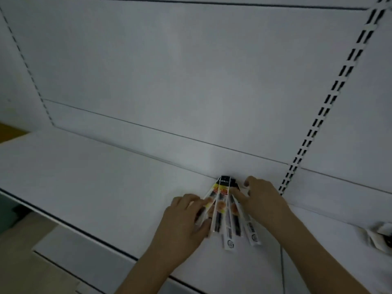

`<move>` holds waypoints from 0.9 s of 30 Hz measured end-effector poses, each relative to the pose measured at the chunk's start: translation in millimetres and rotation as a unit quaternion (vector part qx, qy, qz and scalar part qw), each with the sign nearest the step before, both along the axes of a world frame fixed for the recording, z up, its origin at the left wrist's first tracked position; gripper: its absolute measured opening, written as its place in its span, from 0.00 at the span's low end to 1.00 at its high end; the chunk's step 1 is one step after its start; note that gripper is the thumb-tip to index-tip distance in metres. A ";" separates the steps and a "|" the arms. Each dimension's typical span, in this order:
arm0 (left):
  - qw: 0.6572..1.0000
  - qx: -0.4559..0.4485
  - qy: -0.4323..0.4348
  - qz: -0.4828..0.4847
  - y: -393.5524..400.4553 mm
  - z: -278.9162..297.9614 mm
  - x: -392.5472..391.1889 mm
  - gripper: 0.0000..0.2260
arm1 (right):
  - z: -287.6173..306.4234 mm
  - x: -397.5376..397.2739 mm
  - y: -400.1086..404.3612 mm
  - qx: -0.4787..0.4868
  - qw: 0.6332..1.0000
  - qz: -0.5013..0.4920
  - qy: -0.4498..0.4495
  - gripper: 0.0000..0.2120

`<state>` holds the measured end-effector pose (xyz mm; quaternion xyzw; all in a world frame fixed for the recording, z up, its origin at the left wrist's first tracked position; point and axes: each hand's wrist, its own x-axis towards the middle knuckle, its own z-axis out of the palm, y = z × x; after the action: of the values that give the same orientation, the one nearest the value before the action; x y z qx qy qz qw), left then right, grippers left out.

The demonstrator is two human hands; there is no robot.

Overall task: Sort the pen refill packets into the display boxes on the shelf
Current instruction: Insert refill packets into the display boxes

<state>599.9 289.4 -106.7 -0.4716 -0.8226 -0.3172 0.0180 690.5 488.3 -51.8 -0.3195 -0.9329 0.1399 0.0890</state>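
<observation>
Both hands are on the shelf point(95, 177) now, working a fan of pen refill packets point(224, 211) that sits hard up against the shelf's back edge, towards its right end. The packets are long and narrow, and every one runs front to back: their dark header ends bunch together at the back edge where the shelf meets the white back panel point(191, 71), and their white barcode tails splay out towards the front edge. At least 4 strips can be told apart, though they overlap and blur.

The left hand point(186, 219) lies on the left side of the fan, its fingers laid over the leftmost packets and its thumb coming in under them from the front, so it looks to be gripping that side; the blur stops me being certain. The right hand point(261, 198) sits on the right side, fingers curled, fingertips touching the upper part of the rightmost packets.

So the packets lie between the 2 hands, each hand equally close. My read: any pick will have to slide along that front-to-back axis, drawing a tail towards the front edge.

No display box shows clearly; a crumpled white thing point(379, 234) sits at the shelf's far right.
</observation>
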 end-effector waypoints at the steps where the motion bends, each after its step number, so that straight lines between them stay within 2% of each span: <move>1: 1.000 -0.017 0.006 -0.013 -1.3 -3.3 -5.2 0.23 | -7.2 -3.9 -5.0 -0.001 0.999 -0.029 -0.027 0.24; 4: 0.999 -0.009 -0.015 -0.038 -1.8 -6.6 -13.2 0.25 | -16.4 -14.0 -19.0 -0.020 0.998 -0.050 -0.016 0.26; 7: 0.998 0.021 -0.047 -0.041 -0.6 -9.9 -18.5 0.22 | -15.5 -23.6 -33.0 -0.068 0.996 -0.049 0.039 0.23; 11: 0.995 0.035 -0.079 -0.048 -3.1 -6.6 -17.8 0.19 | -13.6 -34.9 -39.1 -0.087 0.993 -0.069 0.040 0.24; 18: 0.985 0.065 -0.152 -0.049 -5.7 2.3 -14.4 0.17 | -6.0 -47.6 -39.0 -0.080 0.992 -0.096 -0.031 0.22; 23: 0.966 0.106 -0.233 -0.034 -8.3 5.5 -11.9 0.04 | 9.0 -58.4 -53.2 -0.035 0.991 -0.051 -0.117 0.16; 27: 0.941 0.179 -0.283 0.039 -12.4 9.9 -13.7 0.11 | 12.7 -70.2 -60.7 -0.009 0.987 -0.030 -0.159 0.15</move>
<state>586.1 277.0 -96.8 -0.3186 -0.7412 -0.5788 -0.1192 620.2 427.6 -39.1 -0.3663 -0.9239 0.0927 -0.0595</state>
